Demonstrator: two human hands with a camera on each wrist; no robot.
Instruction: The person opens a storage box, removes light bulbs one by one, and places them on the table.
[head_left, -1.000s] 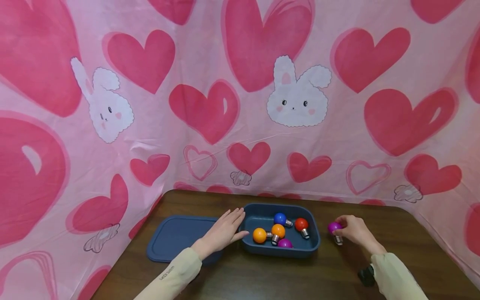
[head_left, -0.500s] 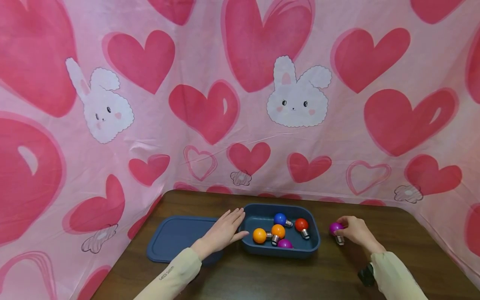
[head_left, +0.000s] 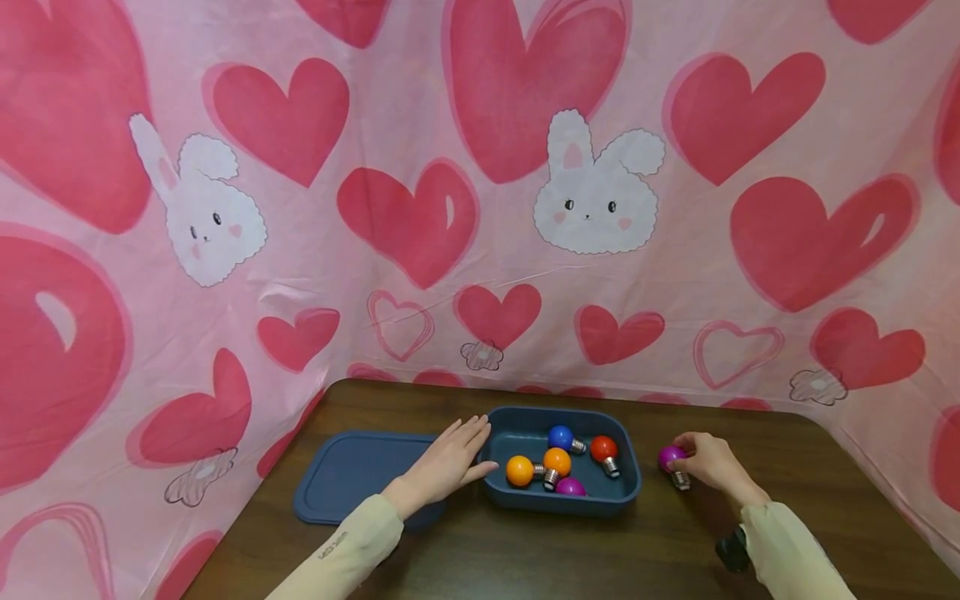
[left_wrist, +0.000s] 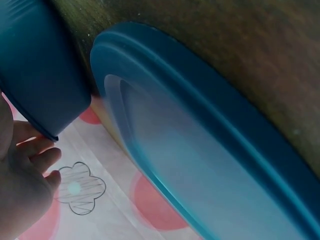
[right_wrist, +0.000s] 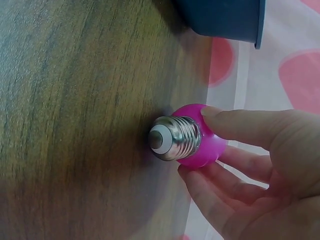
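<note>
My right hand (head_left: 714, 463) pinches a purple light bulb (head_left: 668, 455) by its round globe, to the right of a dark blue box (head_left: 517, 417). In the right wrist view the bulb's silver screw base (right_wrist: 176, 137) points away from the palm, close over the wood. Thumb and fingers lie on opposite sides of the globe. My left hand (head_left: 447, 463) rests with straight fingers at the box's left rim. Inside the box lie a blue bulb (head_left: 559, 437), a red bulb (head_left: 603, 449), two orange bulbs (head_left: 518, 471) and a purple bulb (head_left: 571, 487), partly hidden by the front wall.
A flat dark blue lid (head_left: 360, 477) lies left of the box, partly under the left forearm in the head view. The brown wooden table (head_left: 570, 554) ends at a pink cloth (head_left: 420, 333) with hearts and rabbits, hung behind and at both sides.
The purple bulb in my right hand has shifted slightly to the right, its screw base swinging a little the same way. My left hand and the box have stayed in place.
</note>
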